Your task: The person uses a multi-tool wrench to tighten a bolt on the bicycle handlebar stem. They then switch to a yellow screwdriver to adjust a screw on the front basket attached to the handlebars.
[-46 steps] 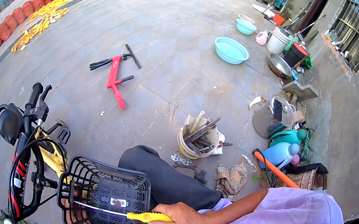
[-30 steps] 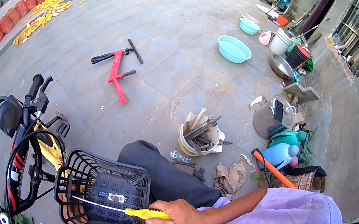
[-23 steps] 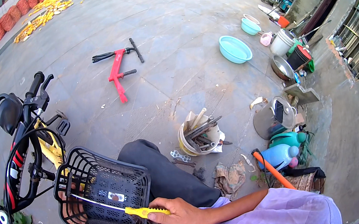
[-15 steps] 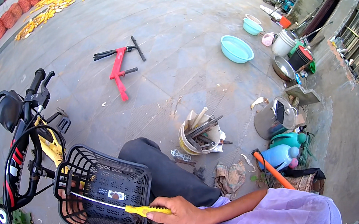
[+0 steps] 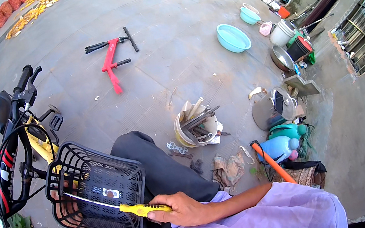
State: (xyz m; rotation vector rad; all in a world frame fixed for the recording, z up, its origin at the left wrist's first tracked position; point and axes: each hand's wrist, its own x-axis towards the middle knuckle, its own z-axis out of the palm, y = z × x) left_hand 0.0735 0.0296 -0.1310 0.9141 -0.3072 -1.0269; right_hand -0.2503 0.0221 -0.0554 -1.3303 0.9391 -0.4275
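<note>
Black wire basket (image 5: 96,191), yellow-handled screwdriver (image 5: 140,210) — red scooter (image 5: 111,64), turquoise basin (image 5: 233,38).

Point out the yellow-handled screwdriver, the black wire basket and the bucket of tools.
yellow-handled screwdriver (image 5: 143,209), head view, on its yellow handle.
black wire basket (image 5: 126,166), head view, on its right rim.
bucket of tools (image 5: 182,139), head view, on its pale left wall.

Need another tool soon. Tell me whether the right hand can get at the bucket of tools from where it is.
Probably yes. The right hand grips the yellow-handled screwdriver at the basket; the bucket of tools stands beyond the knee, nothing blocking, but the screwdriver would have to go first.
</note>
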